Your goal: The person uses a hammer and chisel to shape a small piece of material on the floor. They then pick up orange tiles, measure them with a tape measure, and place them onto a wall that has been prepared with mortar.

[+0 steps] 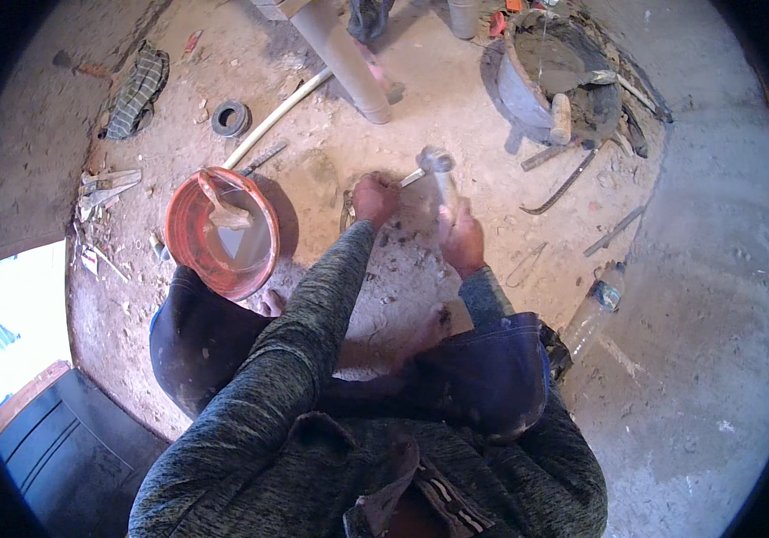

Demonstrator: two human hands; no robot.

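Observation:
My right hand [462, 240] is closed round the handle of a hammer [442, 188], whose head is smeared by motion. Just left of it, my left hand [375, 197] grips a short, light-coloured rod [412, 177] that sticks out toward the hammer head. I cannot tell whether the two touch. The rod's other end is hidden by my fist. Both hands are low over the dusty floor [393, 287], in front of my bent knees.
At the left stands an orange bucket [173, 235] of cloudy water with a handled flat tool [227, 213] in it. A tub [521, 94] of grey mix stands far right. A grey pipe [341, 63], a tape roll [231, 118] and a plastic bottle [592, 309] are nearby.

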